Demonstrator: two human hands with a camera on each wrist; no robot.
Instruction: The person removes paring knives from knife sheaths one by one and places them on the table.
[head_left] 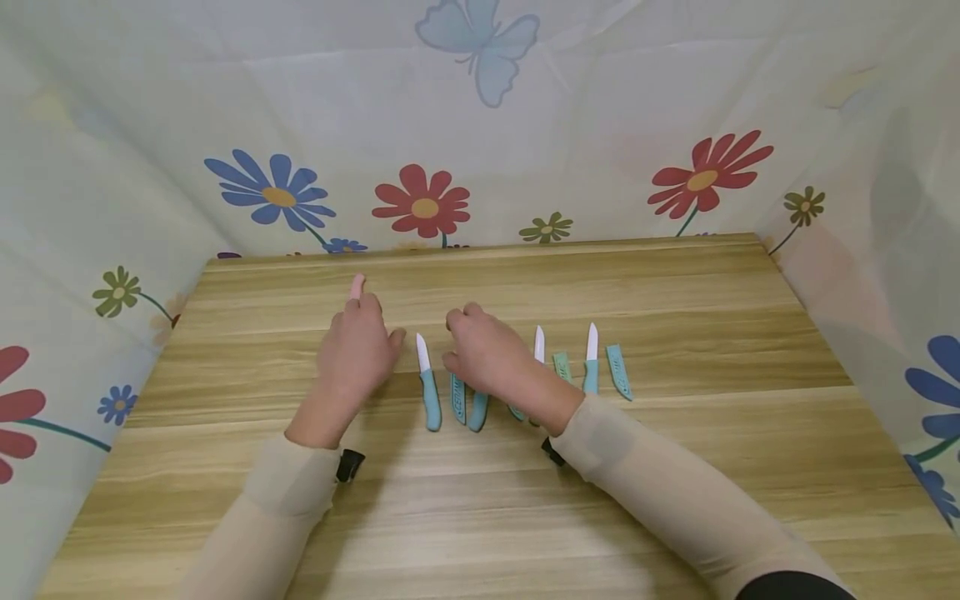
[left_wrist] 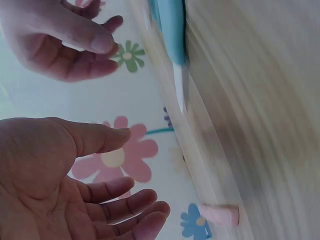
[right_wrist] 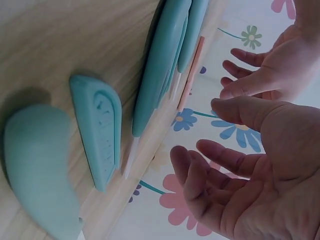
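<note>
My left hand (head_left: 358, 346) hovers over the left part of the table, fingers relaxed and holding nothing. Just past its fingertips lies a small pink piece (head_left: 357, 286), partly covered by the hand; the left wrist view shows its blunt end (left_wrist: 220, 214). My right hand (head_left: 487, 346) hangs loosely curled and empty above the row of knives, hiding part of it. Between the hands lies a paring knife (head_left: 431, 400) with a white blade and light-blue handle. Beneath the right hand are a blue sheath (head_left: 458, 400) and another knife's handle (head_left: 477, 412).
Farther right lie a white-bladed knife (head_left: 539, 343), a green sheath (head_left: 562, 365), another blue-handled knife (head_left: 592, 371) and a blue sheath (head_left: 618, 372). The wood-grain table (head_left: 675, 500) meets a flower-printed cloth (head_left: 600, 125) at its back and sides.
</note>
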